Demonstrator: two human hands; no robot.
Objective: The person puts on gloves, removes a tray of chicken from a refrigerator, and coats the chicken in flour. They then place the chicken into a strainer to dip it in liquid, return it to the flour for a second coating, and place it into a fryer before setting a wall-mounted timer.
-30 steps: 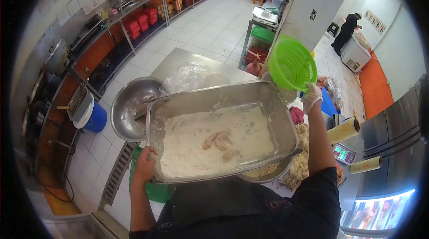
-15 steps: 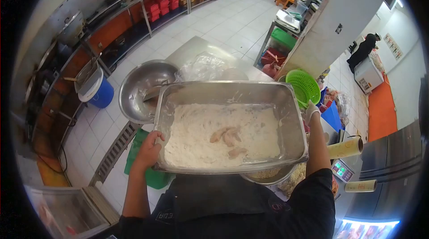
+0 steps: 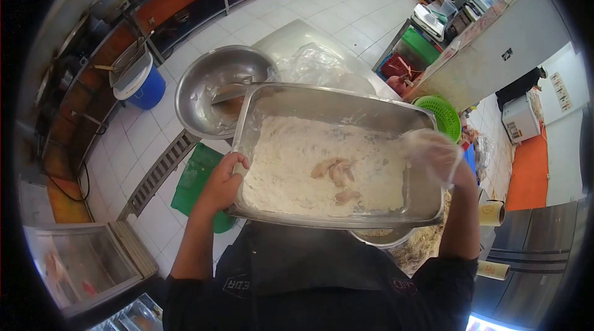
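A deep rectangular steel pan (image 3: 346, 97) is in front of me, with a bed of white flour (image 3: 284, 170) in it. Several pale pieces of raw meat (image 3: 337, 171), lightly floured, lie near the middle of the flour. At the pan's left wall, my left hand (image 3: 224, 181) is bare and closed round the rim, thumb on top. My right hand (image 3: 436, 154) wears a clear plastic glove and is over the pan's right end; motion smears its fingers. Just beyond that hand is a green plastic basket (image 3: 440, 114).
A large steel bowl (image 3: 198, 96) with a flat-bladed tool stands at the back left, beside a clear plastic bag (image 3: 315, 65). Another bowl (image 3: 383, 239) is partly under the pan's near edge. A blue bucket (image 3: 148, 88) stands on the floor at left. Another person (image 3: 520, 86) is far right.
My right hand has left the green basket's edge and moved inward over the right end of the pan. My left hand keeps its hold on the rim. The view has shifted.
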